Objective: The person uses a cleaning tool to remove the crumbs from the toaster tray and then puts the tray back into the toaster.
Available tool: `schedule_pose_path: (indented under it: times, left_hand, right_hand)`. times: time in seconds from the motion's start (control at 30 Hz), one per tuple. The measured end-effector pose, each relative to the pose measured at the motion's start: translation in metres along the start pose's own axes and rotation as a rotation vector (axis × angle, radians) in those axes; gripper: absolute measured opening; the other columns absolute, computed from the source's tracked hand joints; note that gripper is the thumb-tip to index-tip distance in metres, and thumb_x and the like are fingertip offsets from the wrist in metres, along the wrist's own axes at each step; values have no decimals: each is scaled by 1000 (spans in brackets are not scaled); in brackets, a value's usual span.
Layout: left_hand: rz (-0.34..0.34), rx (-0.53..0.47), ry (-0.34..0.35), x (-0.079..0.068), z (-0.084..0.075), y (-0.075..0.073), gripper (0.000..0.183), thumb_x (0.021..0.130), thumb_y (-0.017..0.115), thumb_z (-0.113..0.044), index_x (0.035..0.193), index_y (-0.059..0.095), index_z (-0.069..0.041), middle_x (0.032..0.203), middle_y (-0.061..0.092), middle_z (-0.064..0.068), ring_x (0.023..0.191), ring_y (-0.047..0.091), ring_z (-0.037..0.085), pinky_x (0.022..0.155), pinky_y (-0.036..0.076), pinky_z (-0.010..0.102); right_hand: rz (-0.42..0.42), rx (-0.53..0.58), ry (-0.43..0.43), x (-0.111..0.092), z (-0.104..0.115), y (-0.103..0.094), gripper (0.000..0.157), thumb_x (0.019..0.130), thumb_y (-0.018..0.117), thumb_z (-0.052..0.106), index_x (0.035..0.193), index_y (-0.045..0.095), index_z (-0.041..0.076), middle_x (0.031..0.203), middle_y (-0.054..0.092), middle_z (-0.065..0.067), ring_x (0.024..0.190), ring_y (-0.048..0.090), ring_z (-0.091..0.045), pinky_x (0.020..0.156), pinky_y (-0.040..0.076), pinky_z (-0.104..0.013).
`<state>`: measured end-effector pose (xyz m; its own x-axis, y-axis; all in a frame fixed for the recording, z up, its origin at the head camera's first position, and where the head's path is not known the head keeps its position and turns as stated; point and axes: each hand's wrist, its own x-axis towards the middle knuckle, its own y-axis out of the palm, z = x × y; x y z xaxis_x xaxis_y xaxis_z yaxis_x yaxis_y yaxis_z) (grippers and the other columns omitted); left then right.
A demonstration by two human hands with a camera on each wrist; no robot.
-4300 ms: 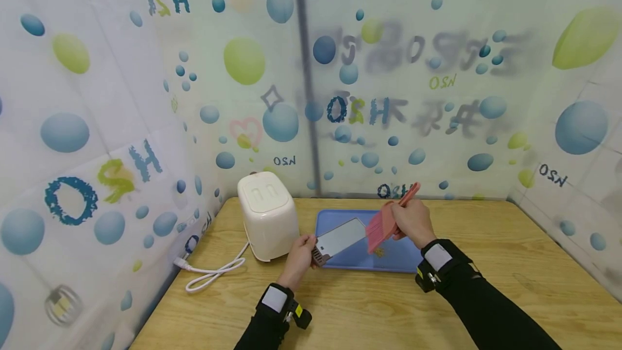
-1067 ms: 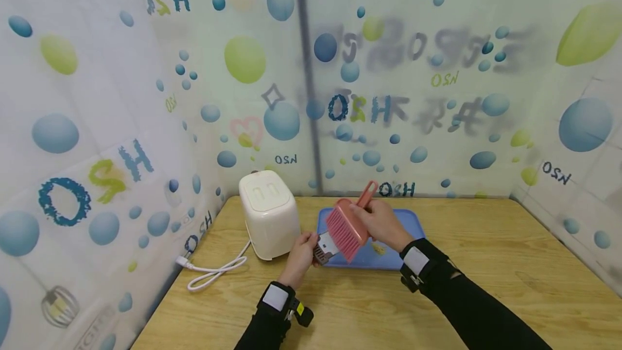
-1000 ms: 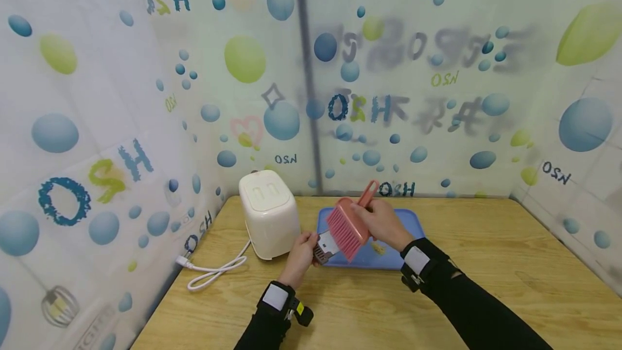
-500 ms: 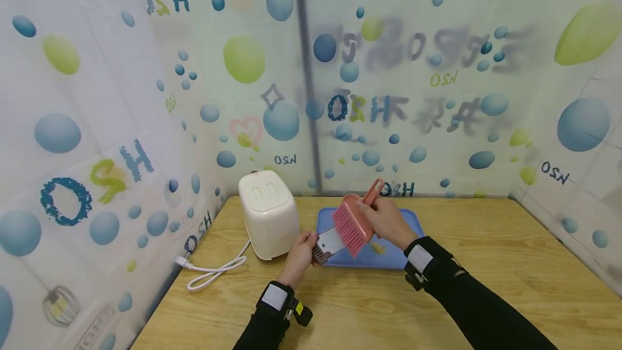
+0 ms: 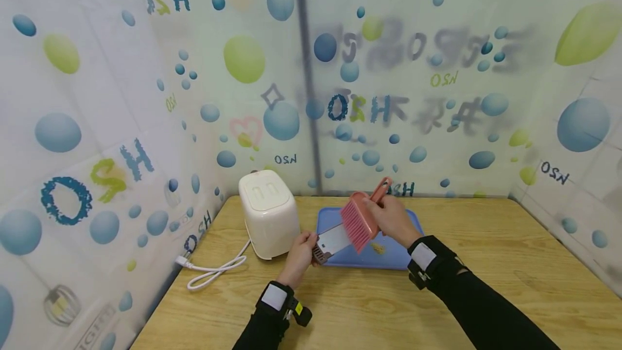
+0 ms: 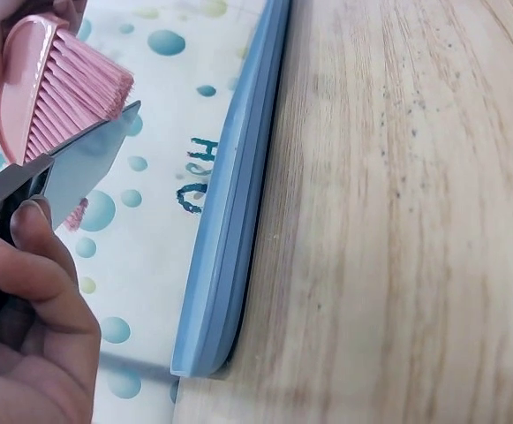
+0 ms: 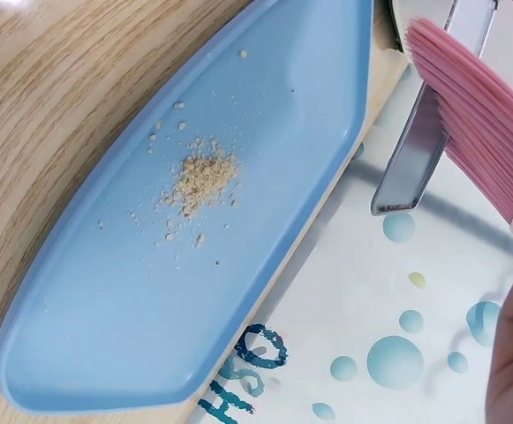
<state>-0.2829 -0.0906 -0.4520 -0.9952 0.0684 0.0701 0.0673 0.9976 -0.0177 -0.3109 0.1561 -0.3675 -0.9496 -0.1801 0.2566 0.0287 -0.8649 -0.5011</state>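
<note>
Two things are held up above the blue tray (image 5: 396, 256), one in each hand. The pink brush (image 5: 363, 212) is in the right hand (image 5: 391, 219), gripped near the root of its handle, with its head projecting leftward past the fingers. The metal tray (image 5: 332, 240) juts from the left hand (image 5: 298, 255), whose thumb and fingers pinch its dark slotted end (image 6: 16, 181); the bristles (image 6: 84, 84) lie against the plate.

In the head view, the long axis of the metal tray slants from the left hand up to the right, its far end hidden behind the brush. The brush handle points up and to the right, the bristles down and to the left, toward the plate.

The brush is glossy coral pink, with a hole at the handle's tip and bristles in ribbed rows. The metal tray is silvery and narrow, with small dark holes near the grip and a low rim. Pale brown crumbs (image 7: 203, 181) form a small heap in the blue tray, with loose bits around it. A cream appliance (image 5: 269, 220) stands on the wooden surface (image 5: 369, 307), just beyond the left hand.
</note>
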Motion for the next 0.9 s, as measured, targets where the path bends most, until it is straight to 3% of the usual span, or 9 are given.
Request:
schedule_pose_path:
  times: [0.33,0.9]
  left_hand:
    - [2,0,-8,-3,-1,0,31,111,40,-22,109,57,4,85,55,4,69,51,14,56,42,25]
    - [11,1,-9,-3,-1,0,32,111,40,-22,111,57,6,83,55,4,68,51,13,56,42,25]
  right_hand:
    - [-52,-22,27,0,-5,-4,43,108,52,35,113,64,-6,68,63,-8,47,54,-19,43,45,-33]
    - [-184,-59,76,0,-7,-4,39,107,52,30,96,66,-4,62,61,-8,44,57,-19,42,48,-30]
